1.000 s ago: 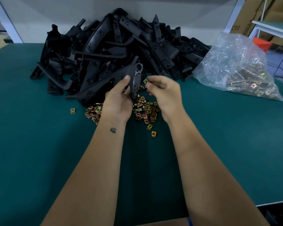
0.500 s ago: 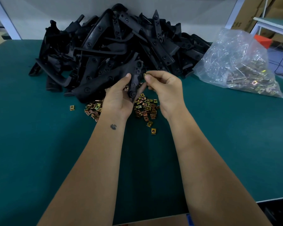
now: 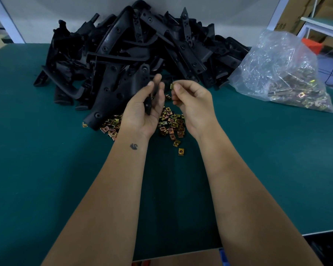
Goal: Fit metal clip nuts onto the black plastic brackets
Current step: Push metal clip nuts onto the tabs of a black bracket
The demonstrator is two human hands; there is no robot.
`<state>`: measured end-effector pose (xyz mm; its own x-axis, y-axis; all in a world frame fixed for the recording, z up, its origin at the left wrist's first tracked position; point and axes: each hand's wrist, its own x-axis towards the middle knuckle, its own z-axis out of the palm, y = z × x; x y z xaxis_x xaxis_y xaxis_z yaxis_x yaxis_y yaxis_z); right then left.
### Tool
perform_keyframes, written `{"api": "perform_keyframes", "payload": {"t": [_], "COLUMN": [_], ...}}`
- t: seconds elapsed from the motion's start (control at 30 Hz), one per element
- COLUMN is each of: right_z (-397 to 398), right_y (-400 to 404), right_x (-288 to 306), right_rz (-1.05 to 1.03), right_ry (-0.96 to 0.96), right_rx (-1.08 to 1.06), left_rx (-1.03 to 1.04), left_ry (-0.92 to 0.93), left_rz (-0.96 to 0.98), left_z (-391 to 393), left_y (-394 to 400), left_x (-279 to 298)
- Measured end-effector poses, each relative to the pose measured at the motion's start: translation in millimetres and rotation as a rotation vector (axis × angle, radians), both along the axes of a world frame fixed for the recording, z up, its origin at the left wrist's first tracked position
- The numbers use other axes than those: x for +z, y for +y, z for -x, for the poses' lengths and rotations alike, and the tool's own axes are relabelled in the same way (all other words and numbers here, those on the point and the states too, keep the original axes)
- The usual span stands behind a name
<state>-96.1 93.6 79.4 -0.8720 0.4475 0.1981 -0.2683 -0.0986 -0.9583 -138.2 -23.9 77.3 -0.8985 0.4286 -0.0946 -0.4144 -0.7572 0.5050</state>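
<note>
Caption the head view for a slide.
Left hand holds a black bracket while the right hand pinches a clip nut beside it, above loose nuts on the green table.

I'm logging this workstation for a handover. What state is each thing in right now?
left hand: grip closed around a black bracket, held up off the table
right hand: pinching one clip nut, apart from the bracket
loose clip nuts: scattered on the green table
bracket pile: heaped, untidy
plastic bag: lying slumped, holding more clip nuts
</note>
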Motion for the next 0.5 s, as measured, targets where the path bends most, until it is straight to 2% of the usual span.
{"api": "perform_keyframes", "payload": {"t": [0.1, 0.17, 0.27, 0.5], "right_z": [0.3, 0.5, 0.7, 0.5], "right_y": [0.3, 0.2, -1.9, -1.4], "right_x": [0.2, -0.6, -2.0, -3.8], "right_rz": [0.002, -0.053, -0.184, -0.3], "right_ry": [-0.01, -0.028, -0.043, -0.026], "right_rx": [0.016, 0.004, -0.033, -0.095], "left_rx": [0.066, 0.089, 0.092, 0.081], "left_ry": [0.039, 0.063, 0.105, 0.203], "left_rz": [0.272, 0.374, 0.459, 0.565], "left_z": [2.4, 2.1, 0.6, 0.0], "left_y": [3.5, 5.8, 8.6, 6.2], "left_x": [0.2, 0.6, 1.7, 0.3]}}
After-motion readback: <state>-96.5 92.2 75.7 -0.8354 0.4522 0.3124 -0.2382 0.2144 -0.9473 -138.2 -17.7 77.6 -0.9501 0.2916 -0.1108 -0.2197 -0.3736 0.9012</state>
